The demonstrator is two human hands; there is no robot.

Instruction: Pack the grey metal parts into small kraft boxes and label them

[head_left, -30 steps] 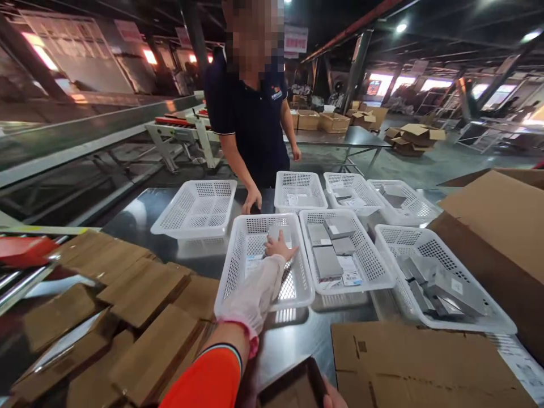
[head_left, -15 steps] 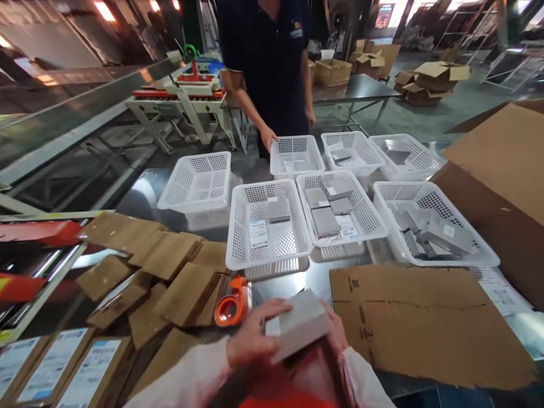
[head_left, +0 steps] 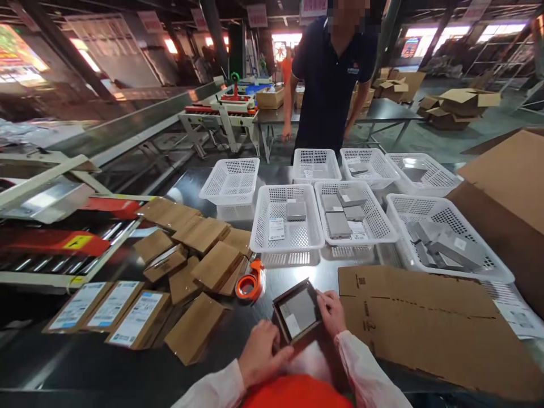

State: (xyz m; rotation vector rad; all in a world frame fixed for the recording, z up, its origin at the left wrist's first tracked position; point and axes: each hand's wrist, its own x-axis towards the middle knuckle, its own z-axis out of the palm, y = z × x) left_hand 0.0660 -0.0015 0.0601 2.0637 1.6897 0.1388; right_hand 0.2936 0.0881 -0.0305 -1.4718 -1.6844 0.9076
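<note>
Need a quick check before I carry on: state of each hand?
Left hand: partly curled beside the cardboard box; whether it grips can't be told.
Right hand: closed on that box's right edge, a gray box lying inside.

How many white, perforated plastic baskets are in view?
7. Far row: leftmost white, perforated plastic basket, second basket, third basket, rightmost basket. Nearer row: left basket, middle basket, right basket. Any nested underneath would be hidden.

Grey box (head_left: pixel 302 309) shows in brown carton (head_left: pixel 289 294), lower centre | tape dispenser (head_left: pixel 256 274) glows orange, left of centre | white baskets (head_left: pixel 287 249) carry lattice perforations, mid-frame | blue-and-white labels (head_left: pixel 136 317) mark brown parcels (head_left: pixel 155 323), lower left | navy shirt (head_left: pixel 327 90) darkens upper centre
</note>
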